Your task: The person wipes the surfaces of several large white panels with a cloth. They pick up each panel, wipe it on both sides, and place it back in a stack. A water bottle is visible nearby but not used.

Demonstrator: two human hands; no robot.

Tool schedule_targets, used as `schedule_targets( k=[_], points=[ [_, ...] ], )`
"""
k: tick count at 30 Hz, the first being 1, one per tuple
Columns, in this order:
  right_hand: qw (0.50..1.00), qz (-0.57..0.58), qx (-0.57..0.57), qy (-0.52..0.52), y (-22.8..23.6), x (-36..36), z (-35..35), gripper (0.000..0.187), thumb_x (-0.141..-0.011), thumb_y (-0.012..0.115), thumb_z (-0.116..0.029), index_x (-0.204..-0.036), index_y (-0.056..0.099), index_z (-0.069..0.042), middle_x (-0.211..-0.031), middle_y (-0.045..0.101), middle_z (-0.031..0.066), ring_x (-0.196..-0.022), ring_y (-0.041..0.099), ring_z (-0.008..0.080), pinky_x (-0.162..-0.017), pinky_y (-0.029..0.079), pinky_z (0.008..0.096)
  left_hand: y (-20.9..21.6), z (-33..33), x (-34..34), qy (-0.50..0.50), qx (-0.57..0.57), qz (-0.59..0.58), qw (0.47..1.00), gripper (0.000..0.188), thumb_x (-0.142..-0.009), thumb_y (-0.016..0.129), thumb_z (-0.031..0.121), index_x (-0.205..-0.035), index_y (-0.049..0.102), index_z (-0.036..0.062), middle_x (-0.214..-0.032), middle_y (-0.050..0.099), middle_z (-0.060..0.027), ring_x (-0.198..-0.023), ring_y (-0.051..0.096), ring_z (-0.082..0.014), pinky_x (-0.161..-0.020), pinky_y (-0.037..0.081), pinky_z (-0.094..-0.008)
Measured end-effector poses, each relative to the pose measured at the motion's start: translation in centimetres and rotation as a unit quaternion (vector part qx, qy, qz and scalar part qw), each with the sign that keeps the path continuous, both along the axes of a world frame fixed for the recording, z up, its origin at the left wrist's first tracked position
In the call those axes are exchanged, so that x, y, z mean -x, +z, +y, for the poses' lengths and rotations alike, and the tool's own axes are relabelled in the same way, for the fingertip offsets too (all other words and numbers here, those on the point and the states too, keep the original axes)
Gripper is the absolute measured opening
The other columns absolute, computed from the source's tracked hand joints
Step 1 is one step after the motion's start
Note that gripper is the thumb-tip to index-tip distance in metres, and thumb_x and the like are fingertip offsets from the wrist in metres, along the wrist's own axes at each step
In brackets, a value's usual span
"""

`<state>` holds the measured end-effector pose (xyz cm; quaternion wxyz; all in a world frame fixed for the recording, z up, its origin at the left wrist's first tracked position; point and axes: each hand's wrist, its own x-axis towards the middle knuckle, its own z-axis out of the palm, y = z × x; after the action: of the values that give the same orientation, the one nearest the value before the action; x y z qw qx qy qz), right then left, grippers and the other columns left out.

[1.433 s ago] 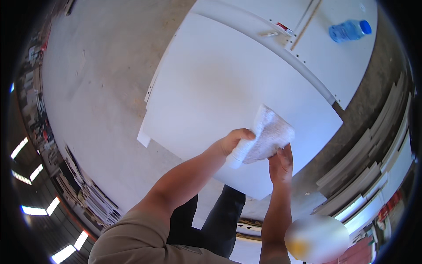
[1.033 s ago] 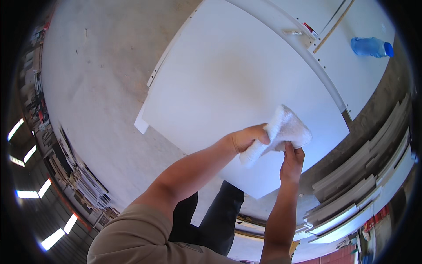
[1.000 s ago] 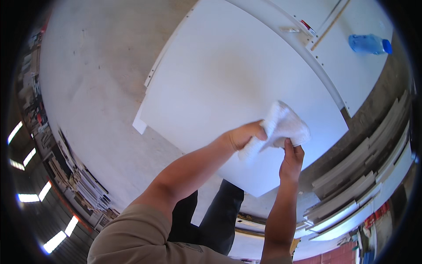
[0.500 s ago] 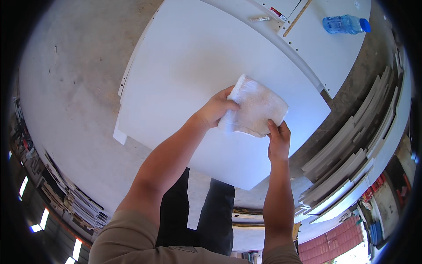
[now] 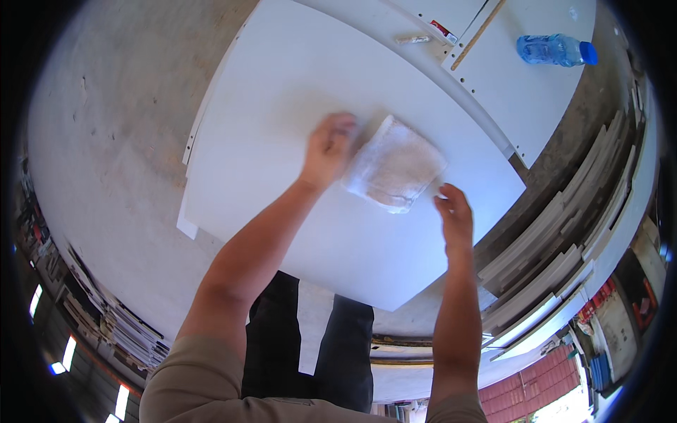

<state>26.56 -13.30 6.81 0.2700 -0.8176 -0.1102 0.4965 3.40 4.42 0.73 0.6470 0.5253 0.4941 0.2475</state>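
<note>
A folded white cloth (image 5: 398,166), tinged beige in its middle, lies on the large white panel (image 5: 282,63) in front of me. My left hand (image 5: 330,148) is just left of it, blurred by motion, its fingers seeming curled; their exact pose is smeared. To the right of the cloth, my right hand (image 5: 455,211) is off its edge with thumb and fingers apart and nothing between them.
Beyond the panel, other white boards with drilled holes carry a blue-capped water bottle (image 5: 556,51), a small red and white pack (image 5: 443,31) and a short whitish piece (image 5: 412,39). Stacked board strips (image 5: 564,204) lie on the right.
Both hands have let go of the cloth, which now rests on the panel. My left hand has moved up and left, my right hand slightly to the right.
</note>
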Motion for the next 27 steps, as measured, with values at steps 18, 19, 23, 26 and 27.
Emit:
schedule_targets(
  k=[18,19,23,26,27],
  points=[
    [0.928,-0.213,-0.303,-0.033,0.6,-26.4,26.9,0.084,-0.070,0.088,-0.021,-0.140,0.043,-0.005,-0.131,0.056,0.0129,-0.124,0.051,0.0270,-0.110,0.033,0.0406,-2.2,2.6,1.2,-0.127,-0.410,0.374,0.822,0.041,-0.081,0.055,0.009,-0.122,0.051,0.0043,-0.143,0.043,-0.0170,-0.137,0.039,-0.0378,-0.113,0.030,-0.0551],
    [0.923,-0.214,-0.319,-0.035,0.1,-26.8,27.3,0.079,-0.070,0.089,-0.021,-0.136,0.048,-0.005,-0.124,0.060,0.0118,-0.118,0.055,0.0262,-0.109,0.035,0.0392,-2.3,2.6,1.1,-0.127,-0.411,0.371,0.823,0.042,-0.080,0.055,0.009,-0.122,0.051,0.0045,-0.143,0.043,-0.0171,-0.136,0.039,-0.0380,-0.113,0.030,-0.0552],
    [0.919,-0.277,-0.276,0.054,-0.1,-27.0,26.6,0.078,-0.069,0.089,-0.026,-0.133,0.051,-0.003,-0.120,0.064,0.0136,-0.112,0.061,0.0272,-0.101,0.047,0.0380,-2.3,2.5,1.1,-0.122,-0.417,0.371,0.821,0.043,-0.079,0.055,0.009,-0.122,0.051,0.0052,-0.141,0.044,-0.0177,-0.134,0.042,-0.0387,-0.111,0.032,-0.0556],
    [0.887,-0.368,-0.125,0.248,1.5,-21.9,22.5,0.078,-0.069,0.089,-0.029,-0.132,0.051,-0.004,-0.119,0.064,0.0171,-0.114,0.062,0.0290,-0.100,0.049,0.0418,-2.4,2.7,1.8,-0.118,-0.418,0.375,0.819,0.043,-0.079,0.055,0.010,-0.122,0.051,0.0049,-0.142,0.044,-0.0175,-0.134,0.042,-0.0389,-0.111,0.033,-0.0553],
    [0.881,-0.334,-0.123,0.313,1.9,-21.0,19.6,0.079,-0.068,0.089,-0.034,-0.132,0.051,-0.005,-0.117,0.065,0.0187,-0.110,0.065,0.0307,-0.094,0.053,0.0436,-2.5,2.7,1.6,-0.117,-0.422,0.370,0.820,0.043,-0.080,0.055,0.010,-0.123,0.051,0.0045,-0.142,0.043,-0.0176,-0.134,0.041,-0.0391,-0.111,0.032,-0.0552]
  ],
)
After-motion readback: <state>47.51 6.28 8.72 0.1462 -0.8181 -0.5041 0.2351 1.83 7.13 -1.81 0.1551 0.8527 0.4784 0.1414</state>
